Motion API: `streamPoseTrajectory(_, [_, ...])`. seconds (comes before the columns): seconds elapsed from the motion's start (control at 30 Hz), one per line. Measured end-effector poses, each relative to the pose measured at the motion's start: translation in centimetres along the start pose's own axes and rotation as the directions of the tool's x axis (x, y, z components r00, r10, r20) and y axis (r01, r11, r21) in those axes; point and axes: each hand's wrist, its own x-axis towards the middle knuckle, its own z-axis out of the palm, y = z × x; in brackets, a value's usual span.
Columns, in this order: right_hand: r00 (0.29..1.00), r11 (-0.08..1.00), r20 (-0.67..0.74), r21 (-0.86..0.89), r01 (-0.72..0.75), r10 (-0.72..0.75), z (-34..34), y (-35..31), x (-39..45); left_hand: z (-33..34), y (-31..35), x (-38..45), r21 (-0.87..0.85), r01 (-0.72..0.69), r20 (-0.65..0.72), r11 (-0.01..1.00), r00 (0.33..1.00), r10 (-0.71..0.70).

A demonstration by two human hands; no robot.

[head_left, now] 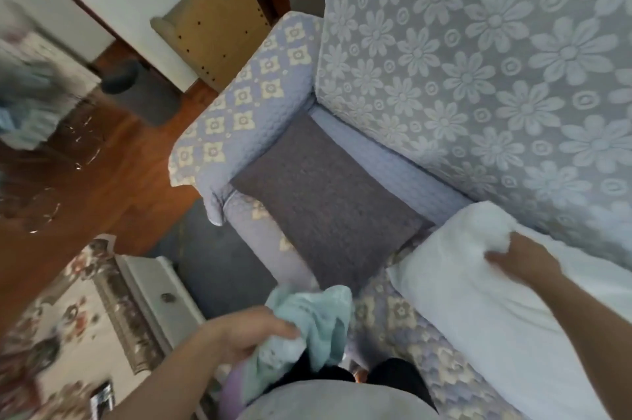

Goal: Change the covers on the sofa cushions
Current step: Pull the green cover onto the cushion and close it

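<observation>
A bare white cushion insert (478,300) lies on the sofa seat (403,320) at the right. My right hand (519,259) grips its far upper edge, fingers dug into the soft filling. My left hand (253,334) holds a bunched pale mint-green cover (318,320) low in front of my body. A grey-purple cushion (325,194) lies flat in the sofa's left corner against the armrest.
The sofa back (478,77) wears a lilac throw with white flowers; the armrest (246,105) has a quilted diamond pattern. A white low cabinet (154,296) and patterned rug (68,334) are at the lower left. Wooden floor, a grey box (147,98) and a cardboard panel (219,29) lie beyond.
</observation>
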Motion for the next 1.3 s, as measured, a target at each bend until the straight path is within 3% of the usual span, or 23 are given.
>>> streamPoseTrajectory(0.1, [0.990, 0.979, -0.033, 0.148, 0.139, -0.136, -1.1, 0.7, -4.6, 0.9, 2.2, -0.7, -0.386, -0.150, 0.033, 0.910, 0.984, 0.176])
streamPoseTrajectory(0.2, [0.963, 0.941, -0.066, 0.204, 0.269, -0.261, -2.4, 2.8, -11.1, 2.5, 4.6, -0.9, -0.604, -0.259, -0.051, 0.754, 0.956, 0.288])
streamPoseTrajectory(0.27, [0.952, 0.913, -0.089, 0.270, 0.307, -0.294, -3.6, 4.1, -16.1, 3.4, 5.9, -0.8, -0.665, -0.302, -0.093, 0.683, 0.941, 0.326])
streamPoseTrajectory(0.37, [0.889, 0.875, -0.258, 0.214, 0.434, -0.378, -4.8, 5.9, -23.4, 4.8, 7.2, -1.4, -0.641, -0.301, -0.030, 0.706, 0.929, 0.369])
streamPoseTrajectory(0.43, [0.819, 0.809, -0.338, 0.217, 0.547, -0.463, -3.8, 6.0, -25.9, 5.5, 7.6, -1.9, -0.582, -0.301, 0.026, 0.756, 0.922, 0.387])
streamPoseTrajectory(0.47, [0.831, 0.801, -0.348, 0.275, 0.532, -0.433, -3.0, 5.9, -27.0, 6.0, 7.7, -2.3, -0.538, -0.299, 0.056, 0.788, 0.920, 0.387])
streamPoseTrajectory(0.6, [0.918, 0.777, -0.136, 0.495, 0.389, -0.373, 0.2, 2.4, -28.4, 7.4, 7.4, -3.3, -0.412, -0.289, 0.138, 0.864, 0.918, 0.372])
streamPoseTrajectory(0.67, [0.937, 0.737, -0.109, 0.591, 0.329, -0.331, 3.2, 2.0, -28.2, 8.4, 6.9, -3.6, -0.362, -0.288, 0.152, 0.887, 0.920, 0.361])
streamPoseTrajectory(0.8, [0.984, 0.791, -0.176, 0.597, 0.134, -0.034, 9.5, 2.0, -27.6, 10.3, 5.9, -3.3, -0.332, -0.331, 0.035, 0.883, 0.931, 0.363])
streamPoseTrajectory(0.87, [0.961, 0.814, -0.275, 0.550, 0.184, -0.032, 11.0, 1.8, -27.7, 10.6, 5.0, -2.6, -0.266, -0.356, 0.010, 0.896, 0.928, 0.372])
streamPoseTrajectory(0.93, [0.930, 0.825, -0.360, 0.503, 0.259, -0.072, 11.0, 1.2, -27.6, 10.4, 4.1, -1.4, -0.049, -0.416, -0.071, 0.908, 0.908, 0.412])
streamPoseTrajectory(1.0, [0.918, 0.807, -0.382, 0.508, 0.302, -0.104, 10.4, 0.2, -27.8, 10.7, 3.3, -1.0, 0.208, -0.453, -0.085, 0.867, 0.874, 0.477])
streamPoseTrajectory(1.13, [0.894, 0.721, -0.437, 0.587, 0.367, -0.100, 8.9, -1.3, -28.1, 12.7, 2.5, -1.0, 0.551, -0.448, -0.038, 0.704, 0.829, 0.558])
streamPoseTrajectory(1.3, [0.912, 0.702, -0.408, 0.635, 0.322, -0.049, 8.8, -2.0, -28.6, 14.3, 1.9, -1.1, 0.668, -0.466, 0.115, 0.580, 0.835, 0.538])
